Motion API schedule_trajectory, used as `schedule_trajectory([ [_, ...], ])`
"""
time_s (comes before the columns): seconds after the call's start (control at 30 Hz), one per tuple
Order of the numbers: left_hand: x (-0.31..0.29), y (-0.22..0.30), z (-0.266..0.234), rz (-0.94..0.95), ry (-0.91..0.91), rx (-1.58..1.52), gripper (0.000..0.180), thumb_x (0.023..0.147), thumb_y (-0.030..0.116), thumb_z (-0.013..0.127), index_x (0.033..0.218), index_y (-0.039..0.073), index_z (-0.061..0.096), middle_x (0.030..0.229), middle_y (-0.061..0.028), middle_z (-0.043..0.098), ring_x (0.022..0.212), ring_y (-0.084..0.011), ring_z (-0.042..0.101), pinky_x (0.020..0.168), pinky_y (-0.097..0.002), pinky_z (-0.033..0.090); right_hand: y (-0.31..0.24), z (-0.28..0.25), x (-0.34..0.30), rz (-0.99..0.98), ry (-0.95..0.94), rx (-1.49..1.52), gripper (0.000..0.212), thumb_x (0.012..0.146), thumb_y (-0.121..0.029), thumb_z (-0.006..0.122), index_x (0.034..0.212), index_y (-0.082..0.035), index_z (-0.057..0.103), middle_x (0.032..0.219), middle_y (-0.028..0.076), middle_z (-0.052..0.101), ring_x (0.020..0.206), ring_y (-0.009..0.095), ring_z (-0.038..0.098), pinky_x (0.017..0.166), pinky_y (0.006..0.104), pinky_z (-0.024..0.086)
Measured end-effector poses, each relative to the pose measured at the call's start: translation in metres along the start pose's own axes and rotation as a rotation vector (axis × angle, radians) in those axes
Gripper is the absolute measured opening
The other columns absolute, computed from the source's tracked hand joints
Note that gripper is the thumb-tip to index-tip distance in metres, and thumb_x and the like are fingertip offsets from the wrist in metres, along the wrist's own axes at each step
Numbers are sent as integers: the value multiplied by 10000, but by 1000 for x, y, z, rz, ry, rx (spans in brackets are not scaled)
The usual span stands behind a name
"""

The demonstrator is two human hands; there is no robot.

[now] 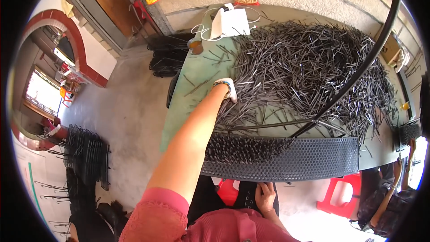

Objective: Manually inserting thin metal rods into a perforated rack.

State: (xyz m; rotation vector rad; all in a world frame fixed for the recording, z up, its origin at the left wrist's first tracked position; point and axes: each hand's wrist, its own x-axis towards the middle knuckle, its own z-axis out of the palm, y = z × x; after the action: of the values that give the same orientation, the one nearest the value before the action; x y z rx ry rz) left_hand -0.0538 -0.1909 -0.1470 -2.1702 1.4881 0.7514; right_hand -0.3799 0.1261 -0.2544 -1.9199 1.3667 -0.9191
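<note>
While black rods (pixel 239 148) fill the curved black honeycomb tray (pixel 291 168) toward nine o'clock, three-o'clock holes (pixel 331 153) await, the white-gloved left hand (pixel 231 91) unclear in grip, the bare right hand (pixel 265 196) loosely spread.

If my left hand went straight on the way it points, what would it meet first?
Most likely the loose dark rods on the left side of the pile; they lie right by the left hand, though any gap is unclear.

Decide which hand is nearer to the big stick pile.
Left: the left hand is at the left edge of the stick pile; the right hand is farther off, resting on the thigh.
</note>
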Motion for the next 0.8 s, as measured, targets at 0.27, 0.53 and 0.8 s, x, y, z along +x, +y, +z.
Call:
schedule_trajectory([
  [0.27,-1,15,14,-42,182,58,547,709,390,712,1153,73,669,1193,-160,650,1104,-302,629,920,-408,503,4,3,2,27,6,16,152,795,-10,622,933,-48,674,958,149,622,747,357,639,614,406,528],
  [0.53,-8,34,5,73,102,219,454,693,212,672,1113,39,672,1121,-166,682,1020,-278,679,830,-406,558,4,1,-3,43,-9,34,138,807,-24,623,933,-49,675,958,144,622,756,357,643,620,407,531],
  [0.8,-19,6,6,29,305,-337,512,691,298,716,1106,1,666,1168,-225,641,1084,-343,632,930,-384,506,5,-2,2,10,37,38,138,807,-14,623,931,-45,674,952,148,623,751,361,640,618,413,529],
])
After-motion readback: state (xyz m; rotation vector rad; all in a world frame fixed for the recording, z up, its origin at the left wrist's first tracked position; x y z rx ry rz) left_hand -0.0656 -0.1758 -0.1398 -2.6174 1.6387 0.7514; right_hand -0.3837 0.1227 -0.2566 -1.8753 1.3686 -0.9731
